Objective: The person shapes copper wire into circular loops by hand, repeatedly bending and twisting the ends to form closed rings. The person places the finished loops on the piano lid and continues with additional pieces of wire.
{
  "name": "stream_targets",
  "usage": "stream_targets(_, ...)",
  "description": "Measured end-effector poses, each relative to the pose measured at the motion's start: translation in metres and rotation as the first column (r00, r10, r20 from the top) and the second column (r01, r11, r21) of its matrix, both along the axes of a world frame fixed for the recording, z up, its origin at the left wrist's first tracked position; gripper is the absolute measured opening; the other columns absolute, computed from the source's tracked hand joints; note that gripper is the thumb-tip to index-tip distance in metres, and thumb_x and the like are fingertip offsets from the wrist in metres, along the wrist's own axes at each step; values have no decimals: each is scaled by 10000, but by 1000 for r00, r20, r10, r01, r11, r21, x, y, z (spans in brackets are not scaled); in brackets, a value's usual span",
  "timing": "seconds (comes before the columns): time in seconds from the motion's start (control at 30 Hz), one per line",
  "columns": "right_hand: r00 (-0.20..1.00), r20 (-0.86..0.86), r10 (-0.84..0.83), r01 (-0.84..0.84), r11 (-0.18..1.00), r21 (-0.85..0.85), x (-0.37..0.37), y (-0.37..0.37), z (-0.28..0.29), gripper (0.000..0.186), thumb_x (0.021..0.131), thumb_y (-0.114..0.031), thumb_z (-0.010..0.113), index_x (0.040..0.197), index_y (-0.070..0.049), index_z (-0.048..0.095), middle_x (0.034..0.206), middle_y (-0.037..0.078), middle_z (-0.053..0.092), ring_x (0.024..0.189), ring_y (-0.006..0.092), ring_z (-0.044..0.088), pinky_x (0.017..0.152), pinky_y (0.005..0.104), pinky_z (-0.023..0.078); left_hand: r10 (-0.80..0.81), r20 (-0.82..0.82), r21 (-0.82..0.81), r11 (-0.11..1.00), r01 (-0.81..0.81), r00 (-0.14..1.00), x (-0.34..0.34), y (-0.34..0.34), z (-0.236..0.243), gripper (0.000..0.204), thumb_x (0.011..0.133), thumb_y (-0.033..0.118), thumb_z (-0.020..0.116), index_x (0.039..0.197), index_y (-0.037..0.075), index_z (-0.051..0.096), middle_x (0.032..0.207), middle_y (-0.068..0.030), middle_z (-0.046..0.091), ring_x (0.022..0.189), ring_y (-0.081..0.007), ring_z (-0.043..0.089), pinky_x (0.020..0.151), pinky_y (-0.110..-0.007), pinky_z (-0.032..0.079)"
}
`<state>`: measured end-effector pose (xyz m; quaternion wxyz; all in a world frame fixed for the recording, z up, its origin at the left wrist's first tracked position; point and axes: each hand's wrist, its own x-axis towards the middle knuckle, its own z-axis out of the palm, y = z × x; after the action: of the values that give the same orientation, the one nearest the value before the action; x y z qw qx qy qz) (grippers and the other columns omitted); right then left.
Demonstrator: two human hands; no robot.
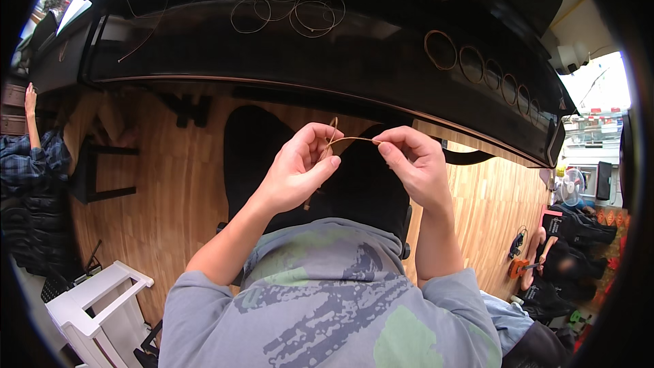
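Above my lap, a thin bronze-coloured wire string (354, 138) arcs between my two hands. My left hand (303, 163) is closed on it, thumb and fingers pinched where the string crosses itself in a small loop that sticks up past the fingertips. A short piece of it hangs below the left hand. At the other side my right hand (413, 163) pinches the string's end between thumb and forefinger. On the black surface in front lie thin silvery coils (319, 13), partly overlapping, and to the right a row of several bronze-coloured coils (441, 50).
The glossy black piano-like top (204, 48) spans the far side. A loose string (146, 41) lies at its left. A white stand (102, 300) is at lower left. One person (34, 157) sits at left; another at right holds a small guitar (518, 268).
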<state>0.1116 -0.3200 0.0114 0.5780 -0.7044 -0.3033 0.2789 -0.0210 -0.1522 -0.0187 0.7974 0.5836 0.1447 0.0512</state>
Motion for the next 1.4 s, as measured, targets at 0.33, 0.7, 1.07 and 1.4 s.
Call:
stream_targets(0.33, 984, -116, 132, -131, 991, 15, -4, -7, 2, 94, 873, -44, 615, 935, 11, 661, 760, -10, 605, 653, 39, 523, 582, 191, 419, 67, 186, -204, 979, -29, 980, -6, 1, -6, 353, 887, 170, 449, 1162, -27, 550, 835, -47, 567, 783, -123, 564, 687, -254, 475)
stream_targets(0.7, 887, 167, 430, -441, 897, 36, -5, -3, 8, 189, 825, -203, 688, 881, -22, 686, 711, 50, 618, 605, 131, 551, 565, 267, 432, 144, 149, 21, 989, -149, 978, -6, -7, -4, 251, 976, 147, 452, 1139, -6, 567, 849, -45, 635, 761, -72, 584, 636, -204, 467)
stream_targets(1.07, 927, -33, 373, -374, 927, -30, 1, 5, -3, 155, 879, -106, 627, 994, -2, 628, 861, 56, 641, 783, 121, 591, 710, 272, 475, 89, 111, -15, 996, -88, 990, -8, -10, 12, 247, 920, 101, 570, 1146, 26, 503, 805, -42, 620, 510, -22, 480, 441, -154, 382)
stream_targets(1.4, 978, 41, 204, -206, 976, 72, -5, 2, -5, 51, 858, -20, 643, 904, -5, 660, 753, 0, 593, 626, 42, 489, 538, 208, 380, 116, 86, 567, 811, -144, 990, -10, -5, 13, 154, 920, 144, 597, 926, -9, 581, 850, -49, 623, 751, -94, 593, 626, -225, 475)
